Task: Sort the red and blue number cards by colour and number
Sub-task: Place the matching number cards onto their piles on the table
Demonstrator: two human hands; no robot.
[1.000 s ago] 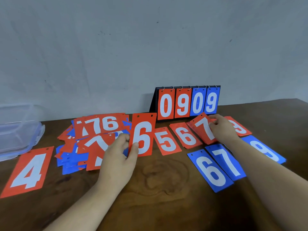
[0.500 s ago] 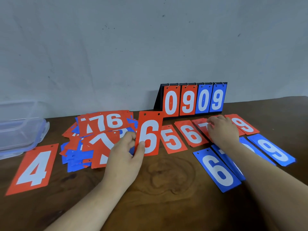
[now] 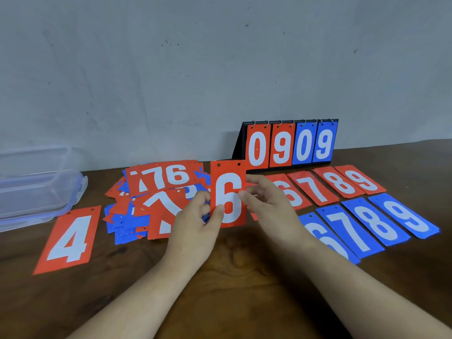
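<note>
Red 6 card (image 3: 230, 189), pinched in left fingers (image 3: 218, 212) above wooden table (image 3: 244, 260); right fingers (image 3: 255, 193) relaxed.

Soft, even light with faint shadows. Left of the scoreboard (image 3: 291, 145) the plastic box (image 3: 36, 187) looks hazy. In front of it the right hand (image 3: 269, 204) smears slightly, and the table's (image 3: 244, 277) far edge bows.
</note>
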